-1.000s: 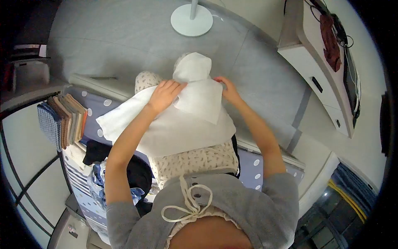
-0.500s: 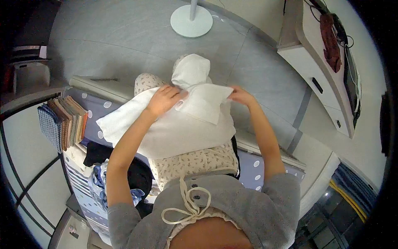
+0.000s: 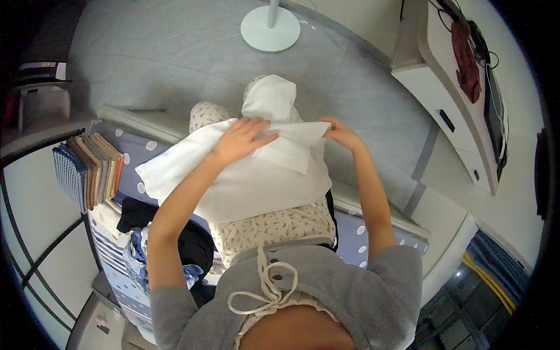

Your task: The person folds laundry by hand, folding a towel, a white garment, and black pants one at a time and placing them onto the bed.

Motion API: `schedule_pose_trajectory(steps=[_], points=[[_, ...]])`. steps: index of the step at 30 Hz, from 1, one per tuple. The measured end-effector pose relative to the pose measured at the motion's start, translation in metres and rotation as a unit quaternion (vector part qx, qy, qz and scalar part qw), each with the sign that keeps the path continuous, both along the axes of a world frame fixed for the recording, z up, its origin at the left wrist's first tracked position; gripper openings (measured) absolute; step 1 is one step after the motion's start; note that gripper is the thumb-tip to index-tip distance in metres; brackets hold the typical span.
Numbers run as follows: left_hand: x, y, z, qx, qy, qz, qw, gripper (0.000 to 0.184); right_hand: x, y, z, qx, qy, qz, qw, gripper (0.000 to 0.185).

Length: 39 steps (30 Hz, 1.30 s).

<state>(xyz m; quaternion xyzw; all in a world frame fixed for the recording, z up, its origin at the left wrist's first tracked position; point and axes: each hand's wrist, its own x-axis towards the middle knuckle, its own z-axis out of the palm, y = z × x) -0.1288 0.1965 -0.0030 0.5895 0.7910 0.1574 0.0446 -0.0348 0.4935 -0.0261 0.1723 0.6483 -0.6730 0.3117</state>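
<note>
A white garment [image 3: 262, 186] lies spread over my lap, on top of patterned trousers [image 3: 274, 230]. One part of it, probably a sleeve or hood, hangs over my knee at the top [image 3: 271, 99]. My left hand [image 3: 242, 140] rests on the cloth with its fingers apart, beside a folded-over section. My right hand [image 3: 341, 134] pinches the right corner of that folded section, raised a little off the lap.
Folded cloths [image 3: 99, 169] stand in a row on the bed at the left, near a heap of dark and blue clothes [image 3: 137, 251]. A round white stand base [image 3: 270, 29] is on the floor. A white cabinet [image 3: 437, 99] stands at the right.
My right hand has closed on the corner of the cloth and drawn it to the right and up. My left hand has slid right over the cloth, and its fingers have spread.
</note>
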Motion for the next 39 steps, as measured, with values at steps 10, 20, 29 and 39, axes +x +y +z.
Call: schedule_pose_trajectory(steps=[10, 20, 29, 39], points=[[-0.001, 0.013, -0.013, 0.097, -0.603, 0.372, 0.699, 0.028, -0.008, -0.019, -0.02, 0.144, 0.271, -0.016, 0.952, 0.034], [-0.05, 0.026, -0.035, 0.079, -0.641, 0.48, 0.593, 0.051, -0.097, -0.044, -0.035, 0.053, -0.07, -0.154, 0.984, 0.05], [-0.064, 0.034, -0.054, -0.038, -0.453, 0.51, 0.73, 0.035, -0.156, -0.049, -0.078, 0.075, -0.073, -0.101, 0.989, 0.047], [-0.059, 0.012, -0.059, 0.037, -0.684, 0.527, 0.503, 0.029, -0.157, -0.042, -0.056, -0.036, -0.098, -0.089, 0.991, 0.046]])
